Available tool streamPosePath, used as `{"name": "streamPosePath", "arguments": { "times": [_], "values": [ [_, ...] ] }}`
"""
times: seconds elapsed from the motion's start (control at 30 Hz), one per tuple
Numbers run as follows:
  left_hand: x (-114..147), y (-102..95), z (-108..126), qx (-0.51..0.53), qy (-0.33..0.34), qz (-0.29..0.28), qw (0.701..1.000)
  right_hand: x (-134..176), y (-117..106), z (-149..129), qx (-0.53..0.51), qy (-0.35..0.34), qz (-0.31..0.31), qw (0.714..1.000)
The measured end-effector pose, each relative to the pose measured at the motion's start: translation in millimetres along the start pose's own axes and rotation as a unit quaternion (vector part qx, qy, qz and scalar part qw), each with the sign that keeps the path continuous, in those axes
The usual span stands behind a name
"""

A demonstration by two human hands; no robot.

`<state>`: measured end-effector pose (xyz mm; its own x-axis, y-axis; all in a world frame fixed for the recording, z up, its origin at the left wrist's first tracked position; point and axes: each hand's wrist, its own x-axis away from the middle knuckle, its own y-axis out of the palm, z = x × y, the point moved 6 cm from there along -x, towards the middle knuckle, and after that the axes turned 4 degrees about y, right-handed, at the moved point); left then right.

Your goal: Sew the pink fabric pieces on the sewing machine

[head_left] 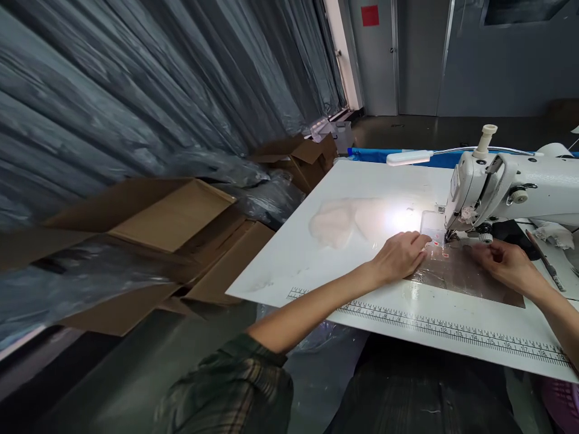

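Note:
My left hand (401, 256) rests beside the needle area of a white sewing machine (470, 181), its bent fingers held together. Its fingertips touch the edge of a clear plastic piece (432, 224), which lies flat to the left of the needle. On the other side of the needle, my right hand (509, 263) is low over the surface with thumb and fingers curled in. Whatever either hand pinches is too small or hidden to make out. Under both hands lies a shiny brownish flat sheet or plate (482, 283) with small red marks near the needle.
A printed ruler (420, 325) runs along the front of the white table (289, 253). Beyond the right hand are a dark-handled tool (545, 262) and crumpled white material (555, 234). Open cardboard boxes (172, 217) stand left of the table. A lamp (409, 158) lights the tabletop.

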<state>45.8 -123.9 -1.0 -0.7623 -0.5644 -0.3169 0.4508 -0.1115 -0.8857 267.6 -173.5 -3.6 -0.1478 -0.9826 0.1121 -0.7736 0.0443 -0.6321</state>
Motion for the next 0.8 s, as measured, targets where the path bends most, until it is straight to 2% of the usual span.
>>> {"name": "streamPosePath", "arguments": {
  "times": [0.07, 0.13, 0.17, 0.23, 0.33, 0.43, 0.5, 0.6, 0.67, 0.73, 0.8],
  "values": [
    [0, 7.1, 3, -0.063, 0.102, 0.0, 0.993, -3, 1, 1, 0.062, -0.01, 0.019, 0.998],
    [7, 14.6, 9, -0.051, 0.199, -0.02, 0.979, 0, 2, 5, 0.08, -0.002, -0.009, 0.997],
    [11, 17.5, 11, -0.034, 0.227, -0.032, 0.973, 3, 1, 6, 0.074, 0.003, -0.026, 0.997],
    [16, 20.9, 10, -0.001, 0.233, -0.049, 0.971, 10, 0, 6, 0.037, 0.014, -0.054, 0.998],
    [15, 19.4, 4, 0.071, 0.194, -0.049, 0.977, 17, 6, 0, -0.062, 0.04, -0.091, 0.993],
    [13, 9.5, -4, 0.216, 0.126, -0.029, 0.968, 20, 27, -13, -0.165, 0.078, -0.137, 0.974],
    [13, 4.8, -14, 0.345, 0.033, -0.031, 0.938, 17, 46, -27, -0.214, 0.095, -0.16, 0.959],
    [19, 4.1, -24, 0.498, -0.095, -0.057, 0.86, 10, 71, -49, -0.236, 0.076, -0.178, 0.952],
    [22, 4.1, -25, 0.524, -0.14, -0.073, 0.837, 5, 81, -61, -0.232, 0.038, -0.205, 0.95],
    [23, 4.6, -28, 0.494, -0.177, -0.085, 0.847, 3, 81, -63, -0.214, 0.001, -0.213, 0.953],
    [24, 5.0, -30, 0.451, -0.209, -0.086, 0.864, 2, 71, -54, -0.153, -0.029, -0.17, 0.973]
  ]
}}
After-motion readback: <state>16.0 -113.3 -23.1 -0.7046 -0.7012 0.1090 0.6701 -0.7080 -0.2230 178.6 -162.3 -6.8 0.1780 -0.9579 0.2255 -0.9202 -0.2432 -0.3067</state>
